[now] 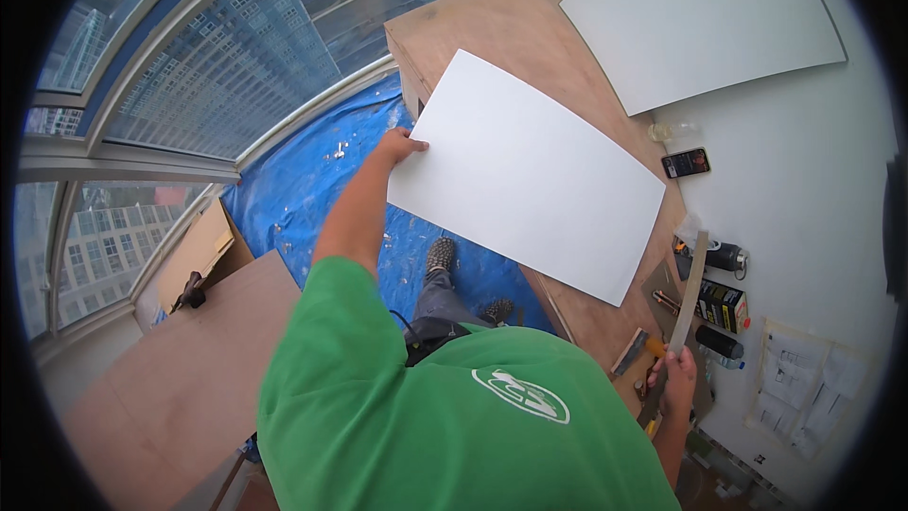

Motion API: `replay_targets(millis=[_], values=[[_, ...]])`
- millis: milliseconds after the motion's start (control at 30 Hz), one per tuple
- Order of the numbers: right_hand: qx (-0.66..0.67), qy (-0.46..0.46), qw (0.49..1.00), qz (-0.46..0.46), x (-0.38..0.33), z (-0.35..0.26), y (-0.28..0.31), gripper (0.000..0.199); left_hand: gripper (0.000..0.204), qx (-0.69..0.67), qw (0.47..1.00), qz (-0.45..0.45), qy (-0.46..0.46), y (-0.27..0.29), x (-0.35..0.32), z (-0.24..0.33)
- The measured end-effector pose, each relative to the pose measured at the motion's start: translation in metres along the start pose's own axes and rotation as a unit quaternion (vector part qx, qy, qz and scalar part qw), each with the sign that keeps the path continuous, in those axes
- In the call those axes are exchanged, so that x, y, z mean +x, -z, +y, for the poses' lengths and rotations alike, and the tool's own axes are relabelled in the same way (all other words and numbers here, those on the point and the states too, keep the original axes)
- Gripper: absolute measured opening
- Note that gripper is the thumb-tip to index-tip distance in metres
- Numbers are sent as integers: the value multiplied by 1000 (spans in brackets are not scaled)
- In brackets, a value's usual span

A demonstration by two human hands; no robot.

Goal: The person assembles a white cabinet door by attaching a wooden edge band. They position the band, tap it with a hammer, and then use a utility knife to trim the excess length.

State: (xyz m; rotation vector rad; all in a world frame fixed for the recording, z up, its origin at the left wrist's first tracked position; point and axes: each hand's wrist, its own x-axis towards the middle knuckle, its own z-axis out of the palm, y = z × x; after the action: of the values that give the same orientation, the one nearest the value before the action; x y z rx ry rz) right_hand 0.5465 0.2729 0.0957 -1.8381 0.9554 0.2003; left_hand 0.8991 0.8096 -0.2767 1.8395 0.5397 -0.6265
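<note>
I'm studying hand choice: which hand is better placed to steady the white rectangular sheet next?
Probably the left hand: it grips the white rectangular sheet by its edge, while the right hand holds a long, flat, greyish strip.

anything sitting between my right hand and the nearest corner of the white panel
Yes: an orange-and-grey tool appears to lie between the right hand, which holds a long flat strip, and that corner of the white panel. Nothing visible separates the left hand from the panel's edge.
</note>
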Motion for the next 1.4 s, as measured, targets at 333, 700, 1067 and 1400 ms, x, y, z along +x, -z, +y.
replay_targets(millis=[333, 700, 1067, 1400], values=[[-31, 5, 999, -31, 4, 2, -17, 19, 50, -55, 997, -28, 38, 10, -48, -56], [-93, 21, 995, -41, 12, -36, -44, 19, 43, -173, 977, -90, 85, 17, -49, -59], [-171, -28, 985, -20, -3, -55, -40, 25, 18, -328, 943, 19, -40, -6, 71, 12], [-136, -27, 990, -19, -6, -46, -31, 18, 25, -190, 973, 106, 75, -1, 115, -32]])
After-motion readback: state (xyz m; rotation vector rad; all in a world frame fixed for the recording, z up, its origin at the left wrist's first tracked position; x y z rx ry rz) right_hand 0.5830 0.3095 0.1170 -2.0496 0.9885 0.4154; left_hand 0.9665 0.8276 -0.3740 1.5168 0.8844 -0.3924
